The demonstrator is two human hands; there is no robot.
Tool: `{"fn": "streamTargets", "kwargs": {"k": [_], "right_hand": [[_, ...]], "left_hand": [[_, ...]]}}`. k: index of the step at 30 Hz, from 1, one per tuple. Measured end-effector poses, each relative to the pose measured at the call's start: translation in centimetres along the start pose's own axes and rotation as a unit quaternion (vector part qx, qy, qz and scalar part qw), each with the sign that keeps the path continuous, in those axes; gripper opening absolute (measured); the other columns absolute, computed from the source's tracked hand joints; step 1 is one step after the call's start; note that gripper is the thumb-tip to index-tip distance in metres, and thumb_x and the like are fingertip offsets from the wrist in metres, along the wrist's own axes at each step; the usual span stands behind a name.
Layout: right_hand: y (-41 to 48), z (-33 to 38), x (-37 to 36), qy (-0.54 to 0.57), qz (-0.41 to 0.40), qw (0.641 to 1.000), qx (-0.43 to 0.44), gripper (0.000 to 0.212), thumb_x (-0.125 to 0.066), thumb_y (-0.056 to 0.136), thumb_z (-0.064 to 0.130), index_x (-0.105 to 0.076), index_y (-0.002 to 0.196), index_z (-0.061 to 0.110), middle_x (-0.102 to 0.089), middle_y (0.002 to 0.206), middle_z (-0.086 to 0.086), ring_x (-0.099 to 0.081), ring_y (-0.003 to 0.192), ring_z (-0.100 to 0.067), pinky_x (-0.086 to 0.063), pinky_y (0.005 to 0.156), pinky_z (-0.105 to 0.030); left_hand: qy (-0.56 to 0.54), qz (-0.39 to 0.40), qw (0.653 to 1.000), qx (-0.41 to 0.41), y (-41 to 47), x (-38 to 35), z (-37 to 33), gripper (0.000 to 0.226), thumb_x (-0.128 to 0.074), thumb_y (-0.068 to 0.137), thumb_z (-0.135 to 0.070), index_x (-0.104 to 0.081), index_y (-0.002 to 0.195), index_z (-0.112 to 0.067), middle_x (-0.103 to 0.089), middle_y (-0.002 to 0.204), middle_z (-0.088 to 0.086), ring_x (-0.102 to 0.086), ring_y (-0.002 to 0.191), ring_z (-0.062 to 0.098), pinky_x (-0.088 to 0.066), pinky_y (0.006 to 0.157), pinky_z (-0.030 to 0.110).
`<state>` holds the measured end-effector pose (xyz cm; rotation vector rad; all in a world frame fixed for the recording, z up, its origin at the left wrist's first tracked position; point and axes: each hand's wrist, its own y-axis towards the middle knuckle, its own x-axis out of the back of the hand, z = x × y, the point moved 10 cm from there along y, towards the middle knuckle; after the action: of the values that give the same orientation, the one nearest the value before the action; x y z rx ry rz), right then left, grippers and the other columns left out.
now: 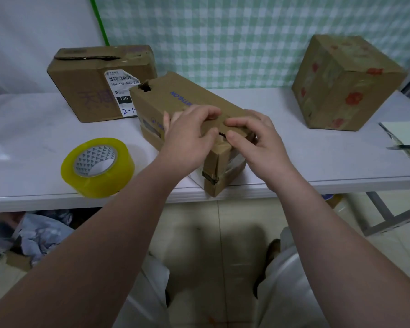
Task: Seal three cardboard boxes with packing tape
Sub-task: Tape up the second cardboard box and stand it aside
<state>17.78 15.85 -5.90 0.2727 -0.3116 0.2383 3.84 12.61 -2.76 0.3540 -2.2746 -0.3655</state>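
The long cardboard box (187, 100) lies mid-frame on the white table (33, 138). The left hand (187, 136) grips the box's top with bent fingers. The right hand (258, 143) pinches the near end with half-curled fingers, thumb at the flap seam. The packing tape roll (100, 181) stands lower left.

label (122, 89) on left box (81, 100), far left of fingers (206, 113): 15H-159-A03-210, 15H, handwritten 2-1 | middle box (194, 95), just beyond fingers: blue, upside down, seemingly THLON
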Motion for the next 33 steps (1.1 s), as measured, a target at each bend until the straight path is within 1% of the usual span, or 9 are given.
{"fn": "streamTargets", "kwargs": {"k": [4, 7, 11, 14, 19, 23, 26, 29, 33], "right_hand": [[-0.1, 0.0, -0.4, 0.004, -0.022, 1.000, 0.000, 0.019, -0.063, 0.086, 0.023, -0.066, 0.099, 0.036, -0.041, 0.132, -0.003, -0.041, 0.129, -0.009, -0.037, 0.107, -0.028], [-0.4, -0.3, -0.5, 0.019, -0.028, 0.999, 0.000, 0.018, -0.054, 0.091, 0.033, -0.067, 0.102, 0.038, -0.049, 0.130, -0.004, -0.041, 0.122, -0.001, -0.034, 0.105, -0.021], [-1.1, -0.3, -0.8, -0.002, -0.054, 0.998, 0.009, 0.027, -0.049, 0.077, 0.057, -0.062, 0.099, 0.049, -0.050, 0.126, 0.000, -0.039, 0.120, 0.000, -0.034, 0.107, -0.025], [-1.6, -0.1, -0.9, -0.010, -0.085, 0.996, 0.007, 0.016, -0.055, 0.079, 0.050, -0.060, 0.094, 0.052, -0.048, 0.125, 0.001, -0.038, 0.119, -0.003, -0.033, 0.106, -0.025], [-2.2, 0.0, -1.1, -0.027, -0.116, 0.993, -0.001, 0.016, -0.056, 0.086, 0.040, -0.063, 0.100, 0.044, -0.044, 0.128, -0.002, -0.037, 0.118, -0.011, -0.027, 0.096, -0.014], [-2.6, 0.3, -1.5, -0.062, -0.128, 0.990, -0.003, 0.026, -0.055, 0.087, 0.043, -0.067, 0.109, 0.036, -0.041, 0.132, -0.003, -0.034, 0.113, -0.011, -0.019, 0.088, 0.002], [-2.8, 0.6, -1.7, -0.065, -0.122, 0.990, -0.018, 0.022, -0.058, 0.092, 0.038, -0.066, 0.112, 0.035, -0.038, 0.134, -0.001, -0.028, 0.111, -0.006, -0.021, 0.085, -0.003], [-2.9, 0.7, -1.4, -0.050, -0.126, 0.990, -0.032, 0.021, -0.059, 0.091, 0.034, -0.067, 0.111, 0.034, -0.038, 0.135, -0.002, -0.027, 0.111, -0.005, -0.021, 0.090, -0.011], [-2.8, 1.0, -1.3, -0.051, -0.119, 0.991, -0.038, 0.020, -0.059, 0.092, 0.032, -0.067, 0.111, 0.034, -0.038, 0.134, -0.002, -0.028, 0.114, -0.007, -0.021, 0.093, -0.015]], "left_hand": [[-0.027, 0.000, 1.000, 0.001, 0.1, 0.0, 0.0, 0.030, -0.052, 0.090, -0.022, -0.062, 0.118, -0.027, -0.058, 0.109, -0.016, -0.047, 0.119, 0.018, -0.014, 0.112, 0.055], [-0.119, 0.006, 0.993, -0.004, -0.5, 0.3, 0.4, 0.033, -0.045, 0.088, -0.031, -0.061, 0.116, -0.035, -0.061, 0.105, -0.026, -0.052, 0.117, 0.013, -0.027, 0.108, 0.056], [-0.051, 0.024, 0.998, -0.038, -2.0, -0.1, -0.8, 0.047, -0.044, 0.089, -0.042, -0.053, 0.133, -0.030, -0.052, 0.122, -0.027, -0.032, 0.139, 0.016, -0.010, 0.113, 0.060], [0.012, 0.051, 0.995, -0.085, -2.9, -0.6, -1.4, 0.067, -0.040, 0.085, -0.054, -0.036, 0.146, -0.026, -0.050, 0.140, -0.008, -0.021, 0.144, 0.019, -0.011, 0.112, 0.061], [0.037, 0.072, 0.988, -0.129, -2.9, -0.5, -0.7, 0.073, -0.045, 0.084, -0.050, -0.030, 0.148, -0.019, -0.047, 0.144, -0.003, -0.028, 0.142, 0.018, -0.020, 0.113, 0.059], [0.040, 0.088, 0.985, -0.143, -2.9, -0.3, -0.1, 0.069, -0.045, 0.088, -0.046, -0.029, 0.149, -0.019, -0.047, 0.144, -0.004, -0.027, 0.142, 0.017, -0.024, 0.116, 0.045], [0.032, 0.098, 0.985, -0.141, -2.7, 0.1, -0.1, 0.068, -0.052, 0.088, -0.037, -0.026, 0.149, -0.021, -0.045, 0.144, -0.006, -0.027, 0.142, 0.010, -0.024, 0.115, 0.026], [-0.046, 0.057, 0.991, -0.115, -2.8, 1.6, -0.3, 0.076, -0.065, 0.079, -0.026, -0.032, 0.147, -0.019, -0.050, 0.135, -0.009, -0.042, 0.130, -0.002, -0.031, 0.106, 0.012], [0.014, 0.031, 0.991, -0.128, -3.1, 1.7, 0.0, 0.060, -0.064, 0.078, -0.027, -0.051, 0.136, -0.016, -0.058, 0.132, 0.000, -0.047, 0.128, 0.010, -0.027, 0.104, 0.010]]}}
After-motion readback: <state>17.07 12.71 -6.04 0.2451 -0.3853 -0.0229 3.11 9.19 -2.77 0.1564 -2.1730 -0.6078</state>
